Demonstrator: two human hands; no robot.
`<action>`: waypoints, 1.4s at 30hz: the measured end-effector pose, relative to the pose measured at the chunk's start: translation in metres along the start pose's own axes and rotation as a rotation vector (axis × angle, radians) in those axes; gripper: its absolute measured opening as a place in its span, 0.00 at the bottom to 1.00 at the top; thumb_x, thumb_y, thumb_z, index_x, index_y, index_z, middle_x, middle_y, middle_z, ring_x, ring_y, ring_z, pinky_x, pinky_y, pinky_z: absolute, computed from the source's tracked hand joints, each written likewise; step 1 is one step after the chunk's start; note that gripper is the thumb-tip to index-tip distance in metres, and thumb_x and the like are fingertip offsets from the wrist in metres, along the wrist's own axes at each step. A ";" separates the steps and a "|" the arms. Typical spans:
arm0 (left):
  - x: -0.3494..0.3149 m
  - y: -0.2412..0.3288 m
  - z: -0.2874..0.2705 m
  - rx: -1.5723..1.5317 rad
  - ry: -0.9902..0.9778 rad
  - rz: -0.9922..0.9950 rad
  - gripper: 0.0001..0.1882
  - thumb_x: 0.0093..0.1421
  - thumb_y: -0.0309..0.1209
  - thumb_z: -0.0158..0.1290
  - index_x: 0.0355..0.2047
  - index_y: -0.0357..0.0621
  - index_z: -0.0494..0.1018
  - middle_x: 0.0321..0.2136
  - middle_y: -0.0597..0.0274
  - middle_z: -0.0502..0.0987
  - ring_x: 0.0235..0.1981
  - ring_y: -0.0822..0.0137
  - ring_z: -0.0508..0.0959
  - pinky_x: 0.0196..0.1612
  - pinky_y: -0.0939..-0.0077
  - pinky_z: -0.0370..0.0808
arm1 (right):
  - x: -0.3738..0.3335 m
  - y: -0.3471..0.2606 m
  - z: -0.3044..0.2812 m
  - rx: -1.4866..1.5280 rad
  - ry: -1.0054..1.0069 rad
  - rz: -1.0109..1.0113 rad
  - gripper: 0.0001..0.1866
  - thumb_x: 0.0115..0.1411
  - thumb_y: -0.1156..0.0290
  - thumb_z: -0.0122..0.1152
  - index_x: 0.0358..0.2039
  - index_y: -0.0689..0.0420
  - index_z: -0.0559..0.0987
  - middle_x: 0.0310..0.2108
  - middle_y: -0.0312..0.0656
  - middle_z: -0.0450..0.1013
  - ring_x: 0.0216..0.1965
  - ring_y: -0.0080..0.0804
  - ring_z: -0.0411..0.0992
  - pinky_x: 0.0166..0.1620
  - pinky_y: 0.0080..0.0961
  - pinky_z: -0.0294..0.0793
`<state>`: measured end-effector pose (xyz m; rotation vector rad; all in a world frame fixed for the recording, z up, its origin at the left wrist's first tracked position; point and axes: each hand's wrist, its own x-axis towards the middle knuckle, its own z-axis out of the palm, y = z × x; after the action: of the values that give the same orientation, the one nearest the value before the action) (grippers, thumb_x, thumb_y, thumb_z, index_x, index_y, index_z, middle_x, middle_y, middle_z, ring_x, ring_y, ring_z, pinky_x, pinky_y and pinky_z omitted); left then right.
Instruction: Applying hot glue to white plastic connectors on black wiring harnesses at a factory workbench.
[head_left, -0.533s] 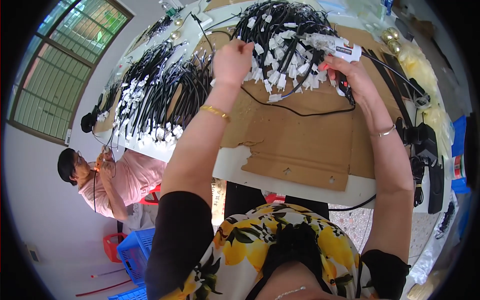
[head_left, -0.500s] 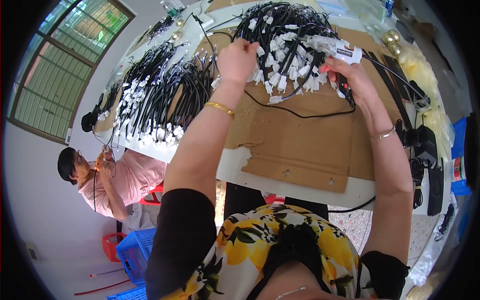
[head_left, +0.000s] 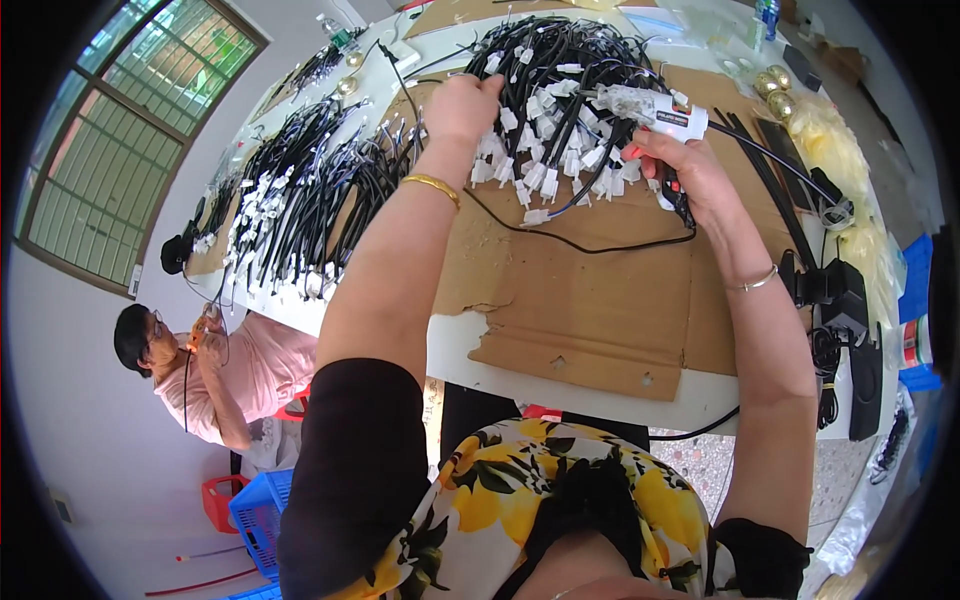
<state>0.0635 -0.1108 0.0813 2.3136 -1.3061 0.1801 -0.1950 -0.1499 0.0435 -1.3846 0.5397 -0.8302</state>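
My right hand [head_left: 690, 170] grips a white hot-glue gun [head_left: 672, 115] with a dark handle; its clear-covered front end points left over the bundle. A black rod or cord runs from its back toward the right edge. My left hand [head_left: 462, 106] is closed, fingertips pinched together at the left side of a large bundle of black cables [head_left: 560, 50]. What those fingers hold, if anything, is too small to make out. White connectors [head_left: 545, 165] on the cable ends spread toward me, between the two hands. A thin black cord [head_left: 590, 247] loops across the cardboard [head_left: 590, 320] below them.
More black cables with white connectors [head_left: 262, 200] lie at the left. Black strips [head_left: 765, 185], gold balls [head_left: 775, 85], yellowish plastic [head_left: 830, 140] and a black adapter [head_left: 845, 295] line the right side. A co-worker [head_left: 225, 370] in pink sits at left, above blue crates [head_left: 262, 505].
The view has shifted slightly. My left hand has moved a little farther away from me along the bundle's left side; the right hand keeps the glue gun over the connectors.
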 end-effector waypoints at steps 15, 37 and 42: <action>0.118 -0.006 0.042 0.329 -0.061 0.147 0.17 0.48 0.40 0.46 0.35 0.47 0.74 0.37 0.55 0.74 0.41 0.58 0.73 0.41 0.68 0.70 | 0.000 -0.004 0.006 -0.003 0.016 0.038 0.09 0.48 0.71 0.58 0.29 0.59 0.71 0.23 0.40 0.72 0.19 0.19 0.64 0.24 0.16 0.64; 0.100 0.038 0.003 -0.402 -0.302 0.224 0.17 0.52 0.37 0.42 0.29 0.31 0.67 0.22 0.57 0.71 0.20 0.66 0.76 0.22 0.77 0.74 | -0.001 -0.006 0.006 -0.007 0.031 -0.002 0.10 0.50 0.66 0.56 0.26 0.61 0.74 0.22 0.37 0.71 0.19 0.17 0.63 0.24 0.14 0.62; 0.065 0.076 -0.024 0.084 -0.260 0.429 0.19 0.51 0.38 0.39 0.21 0.30 0.69 0.18 0.48 0.74 0.15 0.58 0.75 0.25 0.70 0.73 | 0.001 -0.008 -0.002 0.112 0.057 -0.052 0.09 0.50 0.67 0.57 0.26 0.60 0.74 0.21 0.37 0.72 0.18 0.15 0.63 0.21 0.12 0.61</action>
<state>0.0376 -0.1833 0.1499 2.1464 -1.9529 0.0736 -0.1981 -0.1518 0.0514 -1.2798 0.4952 -0.9309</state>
